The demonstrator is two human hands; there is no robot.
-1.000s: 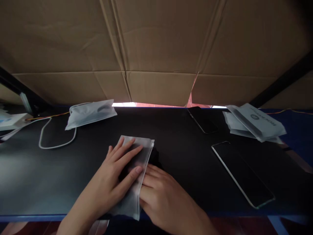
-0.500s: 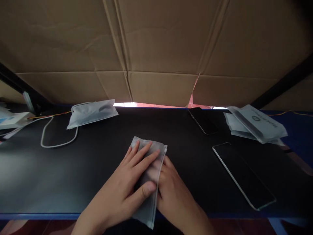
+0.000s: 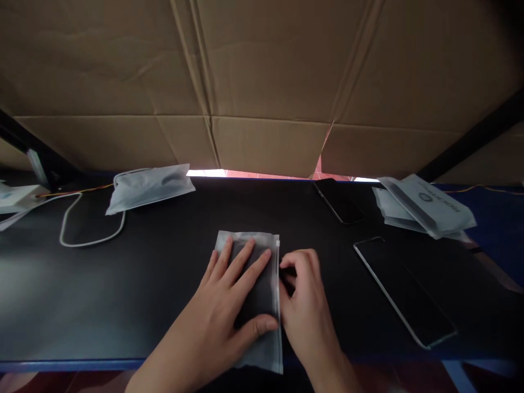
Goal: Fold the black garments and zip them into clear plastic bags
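Observation:
My left hand (image 3: 223, 297) lies flat with its fingers spread on a frosted plastic zip bag (image 3: 262, 349). Under the fingers, a dark shape shows through the bag; whether it is something inside or the black surface, I cannot tell. The bag's zip edge faces right, with a small white slider (image 3: 278, 244) near its far corner. Just beside that edge is my right hand (image 3: 305, 295), its fingers loosely curled with a gap between index finger and thumb. No held thing shows in it. Its fingertips are at the bag's edge; contact is unclear.
To the right lie a clear phone case or phone (image 3: 405, 295) and a dark phone (image 3: 339, 201). Printed frosted bags (image 3: 438, 210) are stacked at the far right. Another frosted bag (image 3: 151, 188) rests on a white cable (image 3: 92, 244) at left. Cardboard (image 3: 262, 71) stands behind.
My right hand has shifted right, from under the bag's edge to beside it. The bag has turned straighter and lies flatter, with my left hand still on it.

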